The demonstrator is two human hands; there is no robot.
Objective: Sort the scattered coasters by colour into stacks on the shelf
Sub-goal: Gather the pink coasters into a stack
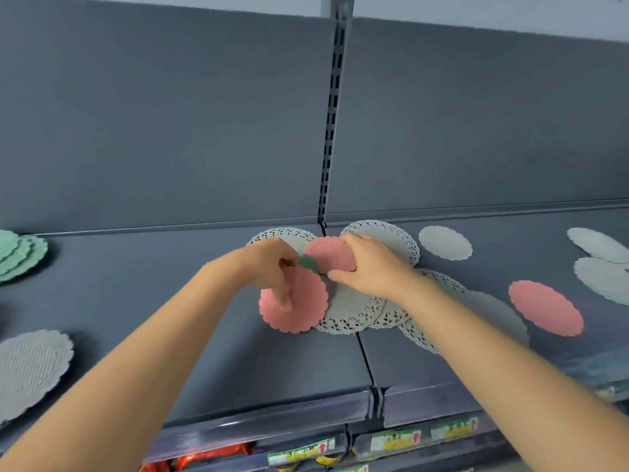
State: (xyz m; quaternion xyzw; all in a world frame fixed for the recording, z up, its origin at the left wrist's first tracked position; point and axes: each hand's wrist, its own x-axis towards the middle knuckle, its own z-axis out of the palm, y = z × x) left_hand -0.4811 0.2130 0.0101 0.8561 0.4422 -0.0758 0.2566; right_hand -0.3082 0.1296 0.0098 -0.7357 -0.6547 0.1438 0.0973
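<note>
Pinching a pink coaster (296, 304) at its upper edge with the left hand (272, 267), fingers curled down over its face. Clasping a second pink coaster (328, 253) with the right hand (369, 264), fingers wrapped round its right rim. Both held at mid-shelf (272, 362), over a heap of grey lace coasters (347, 315). Sliver of green coaster (309, 263) wedged between the hands; which hand has it, not determinable.

Step in hand, by judgement: gathering the pinks into one stack. Next: lay the right-hand piece onto the left-hand piece, align the scalloped rims, and set down clear of the lace heap. Then fetch the lone pink coaster (544, 308) lying well to the right. Route the green piece to the green stack (20, 253) at far left, and greys to the grey stack (30, 366) at front left.

Price labels (394, 439) on the lower rail: yellow-green with red arrows, print too blurred to read. No brand legible.
</note>
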